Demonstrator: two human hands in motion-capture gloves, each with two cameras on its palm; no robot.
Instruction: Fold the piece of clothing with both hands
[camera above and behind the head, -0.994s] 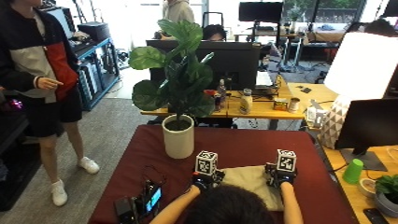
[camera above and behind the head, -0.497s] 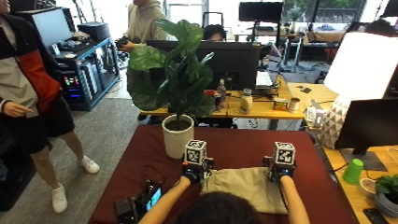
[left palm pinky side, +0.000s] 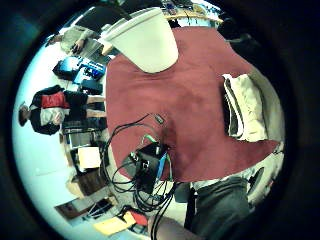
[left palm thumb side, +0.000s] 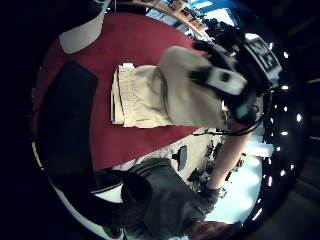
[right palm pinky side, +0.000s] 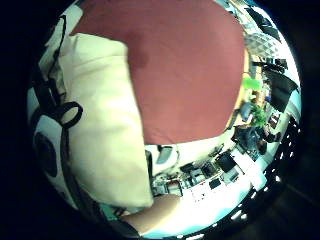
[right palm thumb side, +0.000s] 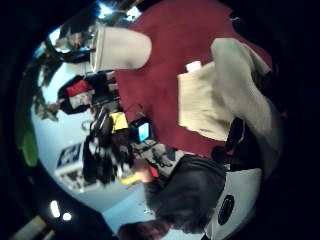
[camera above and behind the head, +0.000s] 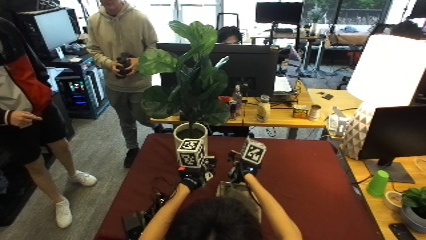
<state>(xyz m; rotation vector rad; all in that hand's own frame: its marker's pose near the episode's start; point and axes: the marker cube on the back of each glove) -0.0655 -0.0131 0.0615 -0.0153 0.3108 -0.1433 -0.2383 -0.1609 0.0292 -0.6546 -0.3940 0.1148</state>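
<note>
Hovering over the beige garment: right hand apparently gripping its lifted edge, left hand fingers unclear.

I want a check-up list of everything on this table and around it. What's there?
Surface: table under a dark red cloth.
Job's things: beige piece of clothing, partly folded, lying near the person's edge of the table.
Clutter: white plant pot with a leafy plant; black device at the table's left edge.
Hands: left hand and right hand raised close together above the clothing; fingers too hidden to judge.
Cables: black tangle around the device.
Surroundings: desks with monitors, green cup, two people standing at the left.
</note>
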